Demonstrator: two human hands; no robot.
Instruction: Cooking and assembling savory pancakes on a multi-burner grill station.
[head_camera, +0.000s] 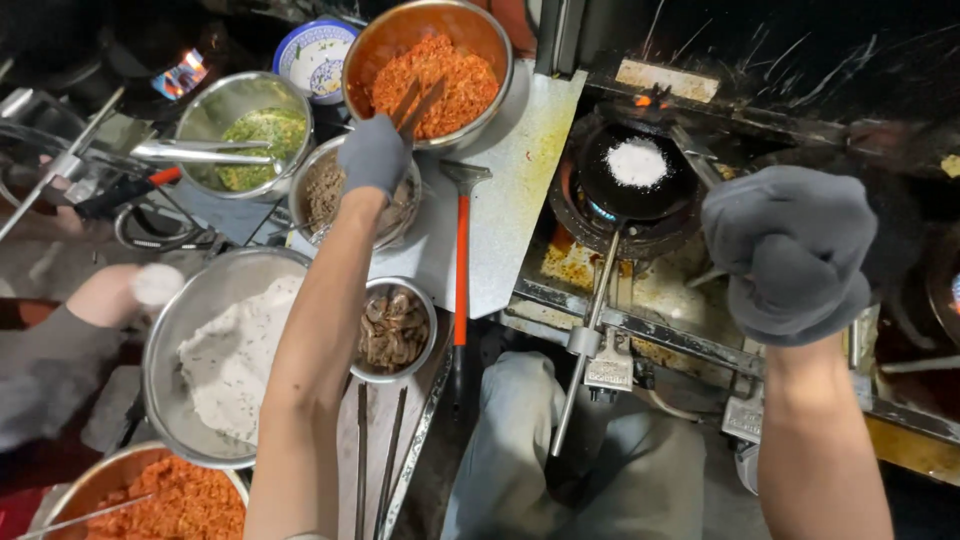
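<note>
Left hand (372, 152), gloved, fingers closed around tongs (418, 100); tips rest in the orange rice bowl (430, 70) just beyond the fingers. Right hand (790, 250), gloved, fist closed on the pan (637, 172) handle. Tongs likely light, stiff; grip mid-shank. Pan probably hot.

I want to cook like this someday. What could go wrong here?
1. The small black pan of white stuff sits over a lit burner while the right hand grips its handle; heat might reach through the glove.
2. The left hand works chopsticks over the orange rice bowl, so the pan may go unwatched and scorch.
</note>
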